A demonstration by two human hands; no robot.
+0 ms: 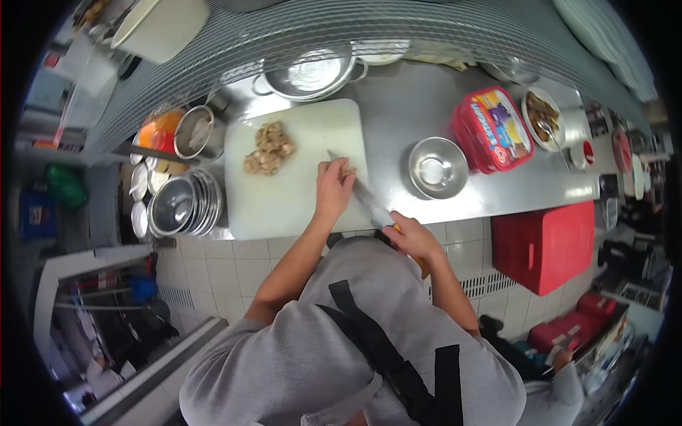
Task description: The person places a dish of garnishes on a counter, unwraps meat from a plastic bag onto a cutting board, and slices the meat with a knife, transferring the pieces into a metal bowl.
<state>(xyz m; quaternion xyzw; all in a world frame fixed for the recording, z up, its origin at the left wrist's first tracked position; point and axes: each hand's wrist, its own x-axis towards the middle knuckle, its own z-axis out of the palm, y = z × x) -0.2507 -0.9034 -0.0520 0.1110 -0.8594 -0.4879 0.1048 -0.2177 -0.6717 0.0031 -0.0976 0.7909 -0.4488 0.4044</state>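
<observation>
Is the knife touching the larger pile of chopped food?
Apart. The head view shows bare cutting board between the knife and the larger pile.

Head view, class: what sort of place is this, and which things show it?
Most likely a working kitchen, perhaps a commercial one: a stack of metal bowls stands beside a white cutting board with a pile of food, and the right hand holds a knife.

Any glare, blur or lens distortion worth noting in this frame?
Head view: strong fisheye, black corners, mesh shelf bowed; head view: glare on the steel counter and metal bowl right of the knife; head view: knife looks slightly soft, perhaps from motion.
</observation>
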